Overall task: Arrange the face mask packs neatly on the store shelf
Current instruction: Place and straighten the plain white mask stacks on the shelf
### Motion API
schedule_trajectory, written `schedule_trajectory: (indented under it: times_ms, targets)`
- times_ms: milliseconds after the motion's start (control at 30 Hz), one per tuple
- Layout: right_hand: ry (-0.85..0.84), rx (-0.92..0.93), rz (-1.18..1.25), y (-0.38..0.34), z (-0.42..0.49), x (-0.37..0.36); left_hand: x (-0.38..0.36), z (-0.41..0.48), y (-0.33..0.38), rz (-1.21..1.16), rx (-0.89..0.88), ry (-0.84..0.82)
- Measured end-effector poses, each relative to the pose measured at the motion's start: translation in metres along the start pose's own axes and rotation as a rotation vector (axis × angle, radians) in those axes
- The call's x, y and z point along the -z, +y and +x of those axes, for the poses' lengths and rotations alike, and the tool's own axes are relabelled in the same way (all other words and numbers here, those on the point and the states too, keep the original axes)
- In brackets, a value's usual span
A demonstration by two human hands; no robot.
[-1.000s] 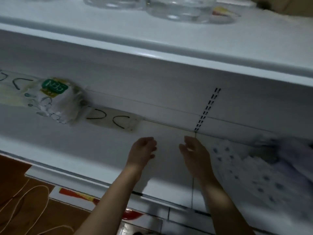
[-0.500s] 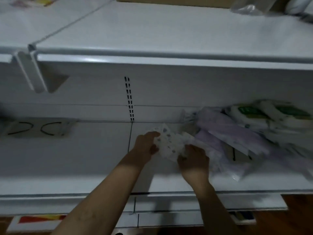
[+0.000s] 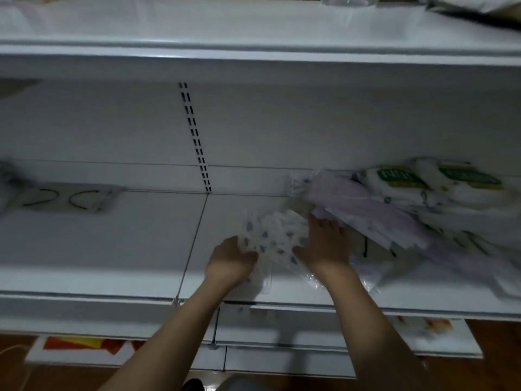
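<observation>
Head view: two bare hands work on one white store shelf (image 3: 112,249), whose back panel carries one slotted upright (image 3: 196,136) with a double row of dark slots. Every place below is given from that upright.

Just right of its foot, near the shelf's front edge, lies one spotted mask pack (image 3: 277,238), white with blue-grey dots. It rests partly on the shelf board and is crumpled between the hands. The left hand (image 3: 229,259) grips the pack's near left corner, with its fingers curled under the wrapper. The right hand (image 3: 324,244) holds the pack's right side. Its thumb is hooked against the edge, its fingers are bent over the top, and its fingertips reach the heap beyond.

Farther right of the upright, a loose heap leans against the back panel. It includes pale purple packs (image 3: 380,218), too blurred to count, and behind them two green-labelled packs (image 3: 394,179) side by side.

Well left of the upright, one flat pack with black ear loops (image 3: 70,197) lies at the back of the board.

One upper shelf (image 3: 253,26) runs above the upright's top.
</observation>
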State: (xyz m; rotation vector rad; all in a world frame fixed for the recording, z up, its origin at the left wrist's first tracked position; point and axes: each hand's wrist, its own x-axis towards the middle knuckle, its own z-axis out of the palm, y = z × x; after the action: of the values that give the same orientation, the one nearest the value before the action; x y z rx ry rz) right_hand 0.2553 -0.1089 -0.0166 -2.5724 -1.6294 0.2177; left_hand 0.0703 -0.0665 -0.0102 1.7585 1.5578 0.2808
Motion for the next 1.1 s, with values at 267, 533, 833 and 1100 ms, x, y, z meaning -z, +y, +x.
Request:
schedule_trajectory:
  times_ms: [267,533,833,1100]
  targets:
    - [0.046,0.024,0.14,-0.011,0.005,0.005,-0.019,0.007,-0.02,0.057,0.001,0.043]
    - [-0.031,0.121,1.126,-0.035,-0.016,0.018,-0.001,-0.002,-0.016,-0.837,0.015,-0.002]
    - [0.079,0.199,1.327,-0.068,-0.042,-0.016,0.017,-0.009,-0.027,-0.579,-0.306,0.17]
    - [0.195,0.111,1.336,-0.081,-0.05,-0.045,0.006,-0.011,-0.042,-0.667,-0.268,0.158]
